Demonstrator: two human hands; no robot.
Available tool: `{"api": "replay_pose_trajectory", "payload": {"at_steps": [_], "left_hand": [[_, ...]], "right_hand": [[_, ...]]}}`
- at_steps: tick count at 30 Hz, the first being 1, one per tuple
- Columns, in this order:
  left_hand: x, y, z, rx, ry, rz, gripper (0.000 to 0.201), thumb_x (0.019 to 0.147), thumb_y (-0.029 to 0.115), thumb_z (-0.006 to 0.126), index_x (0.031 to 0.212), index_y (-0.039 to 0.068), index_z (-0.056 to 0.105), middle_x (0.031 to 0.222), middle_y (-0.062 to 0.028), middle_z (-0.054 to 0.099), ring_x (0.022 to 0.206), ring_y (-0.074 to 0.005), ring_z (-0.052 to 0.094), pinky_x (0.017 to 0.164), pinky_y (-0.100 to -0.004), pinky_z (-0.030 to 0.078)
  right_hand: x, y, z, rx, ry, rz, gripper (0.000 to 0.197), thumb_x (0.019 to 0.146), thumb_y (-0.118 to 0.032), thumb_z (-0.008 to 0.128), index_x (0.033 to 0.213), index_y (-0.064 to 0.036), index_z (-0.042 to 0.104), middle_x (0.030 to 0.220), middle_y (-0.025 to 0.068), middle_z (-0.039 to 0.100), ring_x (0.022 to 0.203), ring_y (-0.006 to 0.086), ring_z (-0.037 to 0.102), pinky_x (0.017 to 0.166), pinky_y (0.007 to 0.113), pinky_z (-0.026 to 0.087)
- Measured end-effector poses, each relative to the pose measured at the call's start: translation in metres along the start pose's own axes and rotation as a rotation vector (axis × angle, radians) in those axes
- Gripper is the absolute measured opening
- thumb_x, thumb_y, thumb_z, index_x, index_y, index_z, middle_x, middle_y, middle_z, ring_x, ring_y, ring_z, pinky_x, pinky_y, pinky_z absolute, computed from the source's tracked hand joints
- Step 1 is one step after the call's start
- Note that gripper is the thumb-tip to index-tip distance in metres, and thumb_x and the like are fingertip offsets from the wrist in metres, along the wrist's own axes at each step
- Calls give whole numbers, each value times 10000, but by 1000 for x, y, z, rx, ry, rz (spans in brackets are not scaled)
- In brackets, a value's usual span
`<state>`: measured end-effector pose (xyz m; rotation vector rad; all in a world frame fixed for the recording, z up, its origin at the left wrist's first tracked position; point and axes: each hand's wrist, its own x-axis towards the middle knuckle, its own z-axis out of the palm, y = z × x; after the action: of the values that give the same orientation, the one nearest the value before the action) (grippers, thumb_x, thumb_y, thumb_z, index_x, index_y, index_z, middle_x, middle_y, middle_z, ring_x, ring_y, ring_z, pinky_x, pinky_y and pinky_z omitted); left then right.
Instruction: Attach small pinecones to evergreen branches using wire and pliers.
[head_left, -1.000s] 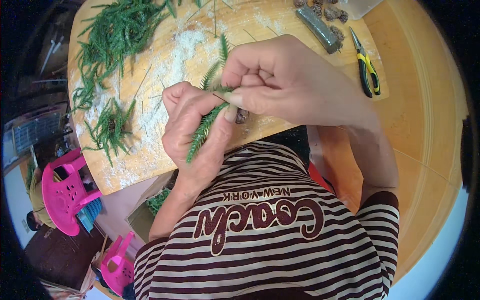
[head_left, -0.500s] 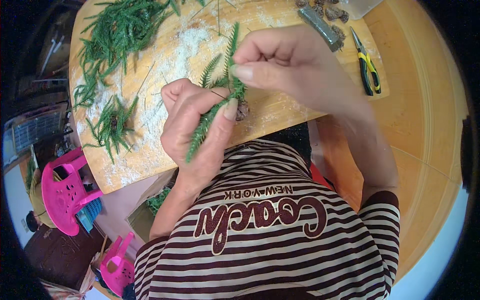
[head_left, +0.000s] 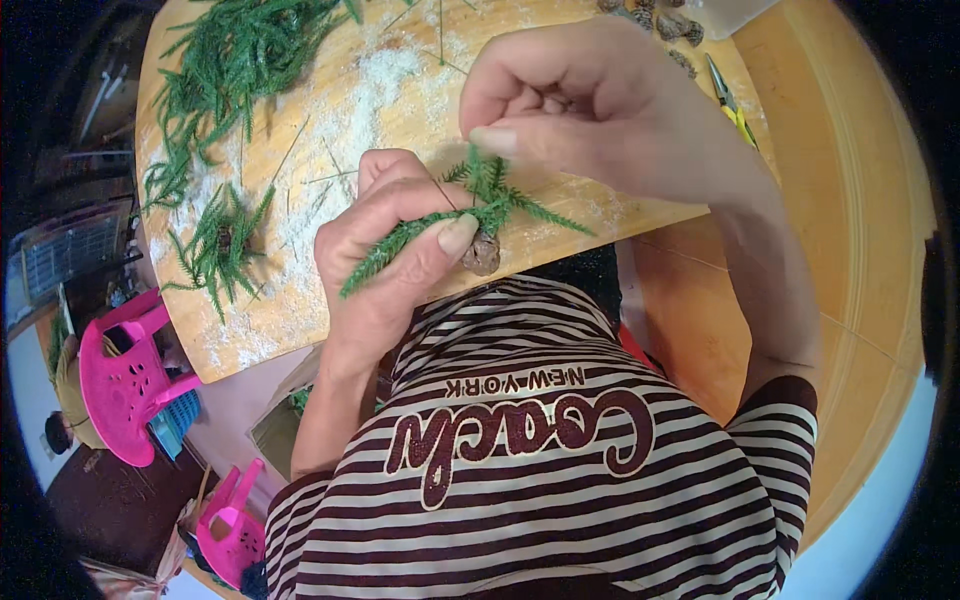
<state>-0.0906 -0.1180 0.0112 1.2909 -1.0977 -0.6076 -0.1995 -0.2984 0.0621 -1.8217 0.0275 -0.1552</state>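
Observation:
My left hand [head_left: 385, 240] is closed around a green artificial pine sprig [head_left: 400, 238], thumb pressed near its middle. A brown pine cone [head_left: 482, 255] hangs just below that thumb, against the sprig. A thin dark wire [head_left: 442, 190] sticks up beside the fingers. My right hand [head_left: 580, 110] is raised over the sprig's upper tip, its fingers curled in and its thumb against the index finger. Whatever is in that pinch is too blurred and small to make out. The sprig's fronds spread left, up and right of the cone.
A big heap of green sprigs [head_left: 235, 65] lies at the table's far left, with a smaller sprig bunch [head_left: 222, 245] nearer. White flakes [head_left: 385, 85] and thin wires are scattered about. Pine cones [head_left: 672, 25] and partly covered pliers [head_left: 735, 105] lie far right. Pink chairs [head_left: 130, 375] stand left.
My right hand has shifted up and turned, now hiding more of the pliers. A long frond that pointed upward no longer does; one now points right. My left hand has moved slightly left.

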Motion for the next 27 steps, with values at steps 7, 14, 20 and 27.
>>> {"api": "replay_pose_trajectory", "payload": {"at_steps": [7, 14, 20, 27], "left_hand": [[1, 1, -3, -33, -32, 9, 145, 745, 104, 695, 850, 17, 647, 729, -12, 535, 790, -164, 399, 778, -295, 330], [-3, 4, -2, 3, -40, 14, 147, 755, 122, 685, 853, 20, 642, 717, -13, 525, 805, -166, 399, 773, -298, 333], [-3, 7, 0, 13, -29, -26, 139, 754, 112, 675, 851, 18, 639, 717, -12, 526, 793, -166, 399, 763, -294, 332], [3, 12, -1, 292, -130, 170, 135, 750, 96, 666, 853, 12, 644, 711, -27, 542, 740, -177, 416, 741, -296, 343]], "right_hand": [[-3, -3, -2, 38, -162, 43, 120, 860, -73, 564, 930, 24, 578, 687, -52, 503, 628, -10, 424, 554, 164, 330], [2, 12, 1, 216, -232, 44, 134, 876, -101, 561, 923, 24, 581, 726, -48, 513, 663, -11, 439, 571, 154, 330], [1, 4, 2, 234, -223, 35, 132, 876, -110, 563, 857, 20, 580, 703, -51, 510, 645, -8, 439, 557, 159, 331], [1, 5, 0, 124, -203, 138, 146, 861, -109, 571, 772, 6, 566, 638, -56, 493, 591, -3, 422, 519, 174, 320]]}}
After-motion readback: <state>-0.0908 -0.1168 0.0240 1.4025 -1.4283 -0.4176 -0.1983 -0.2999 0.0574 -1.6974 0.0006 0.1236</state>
